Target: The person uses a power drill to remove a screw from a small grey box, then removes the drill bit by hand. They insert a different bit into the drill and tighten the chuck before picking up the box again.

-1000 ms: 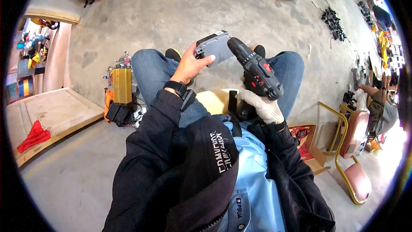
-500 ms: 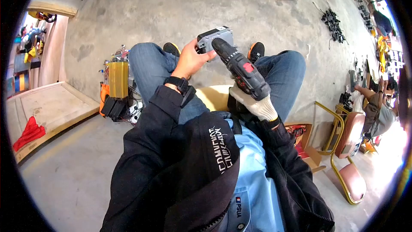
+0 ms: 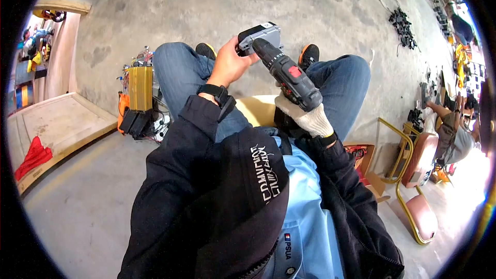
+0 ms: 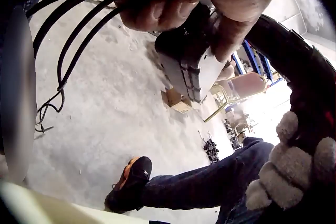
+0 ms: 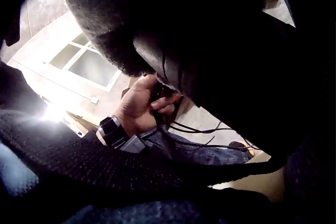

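Note:
My bare left hand [image 3: 229, 66] grips a flat grey-and-black box-shaped device [image 3: 267, 35] by its near left side, fingers and thumb around its edge. The left wrist view shows its pale casing [image 4: 181, 74] below the curled fingers, and black cables [image 4: 68, 35] loop beside the hand. My right hand [image 3: 311, 118], in a white knitted glove, holds a black cordless drill [image 3: 290, 78] with a red switch on top. The drill's chuck points up and left and overlaps the device's near side in the head view. The gloved hand hides the drill's grip.
A yellow stool seat [image 3: 257, 109] shows between the jeans-clad knees. Left of them sits a gold finned box [image 3: 140, 89] among wires. A wooden panel [image 3: 67, 116] carries a red cloth [image 3: 34, 156]. Right stand a cardboard box [image 3: 368, 161] and a gold-framed chair [image 3: 421, 160].
The drill has moved left and slightly up, its chuck coming from beside the device to in front of its near side. My left hand keeps its hold on the device, which has tilted.

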Demonstrator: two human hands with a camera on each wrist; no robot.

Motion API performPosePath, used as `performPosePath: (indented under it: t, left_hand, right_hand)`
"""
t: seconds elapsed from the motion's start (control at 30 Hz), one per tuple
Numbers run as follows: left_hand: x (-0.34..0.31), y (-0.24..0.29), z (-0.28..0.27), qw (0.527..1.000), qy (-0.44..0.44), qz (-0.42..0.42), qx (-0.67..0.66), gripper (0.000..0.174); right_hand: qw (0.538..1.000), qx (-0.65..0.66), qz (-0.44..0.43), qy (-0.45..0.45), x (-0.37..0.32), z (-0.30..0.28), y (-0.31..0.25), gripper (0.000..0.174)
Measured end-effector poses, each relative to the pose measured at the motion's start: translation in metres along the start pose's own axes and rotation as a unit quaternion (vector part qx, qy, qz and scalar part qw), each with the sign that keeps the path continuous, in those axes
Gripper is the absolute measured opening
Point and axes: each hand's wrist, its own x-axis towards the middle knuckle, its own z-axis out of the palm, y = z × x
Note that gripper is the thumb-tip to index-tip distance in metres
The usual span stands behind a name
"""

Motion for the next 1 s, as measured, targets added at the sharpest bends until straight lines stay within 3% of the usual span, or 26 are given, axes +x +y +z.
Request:
performPosePath:
  t: [1.0]
  left_hand:
    - [-0.004, 0.006, -0.004, 0.998, 0.043, 0.03, 0.044, 0.047]
  right_hand:
    - [1.0, 0.001, 0.001, -0.009, -0.004, -0.002, 0.004, 0.042]
